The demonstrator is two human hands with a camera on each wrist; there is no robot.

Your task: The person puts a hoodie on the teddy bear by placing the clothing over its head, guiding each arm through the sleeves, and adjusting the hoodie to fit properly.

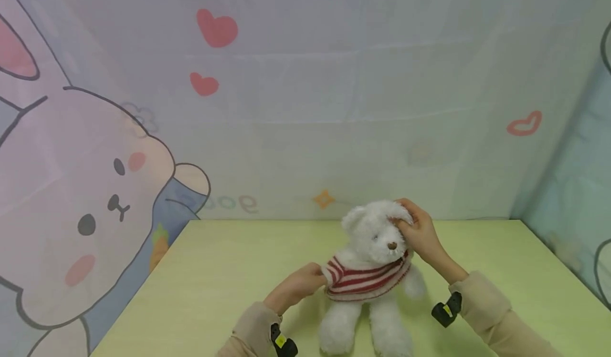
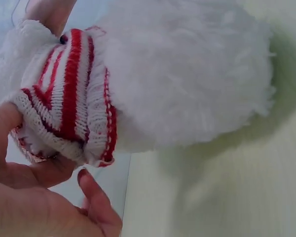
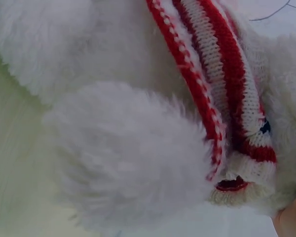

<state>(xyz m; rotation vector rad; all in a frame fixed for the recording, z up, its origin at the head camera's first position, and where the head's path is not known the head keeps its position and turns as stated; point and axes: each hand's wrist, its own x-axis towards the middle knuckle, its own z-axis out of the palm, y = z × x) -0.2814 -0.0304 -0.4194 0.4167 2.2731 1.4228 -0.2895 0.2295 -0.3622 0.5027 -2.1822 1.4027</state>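
A white plush teddy bear (image 1: 389, 328) in a red-and-white striped knit sweater (image 1: 365, 283) sits upright on the table, facing the camera. My left hand (image 1: 298, 288) pinches the sweater's sleeve at the image-left side; the left wrist view shows thumb and fingers on the ribbed cuff (image 2: 44, 136). At the image-right side of the bear's head, my right hand (image 1: 422, 235) grips around the ear, which its fingers hide. One furry arm (image 1: 415, 283) hangs below the sweater on that side. The right wrist view shows a sleeve cuff (image 3: 244, 185) with its opening visible.
The pale green table (image 1: 229, 272) extends around the bear. Behind it hangs a cloth backdrop (image 1: 358, 92) printed with hearts and a large cartoon rabbit. Another hanging cloth (image 1: 577, 214) borders the right side.
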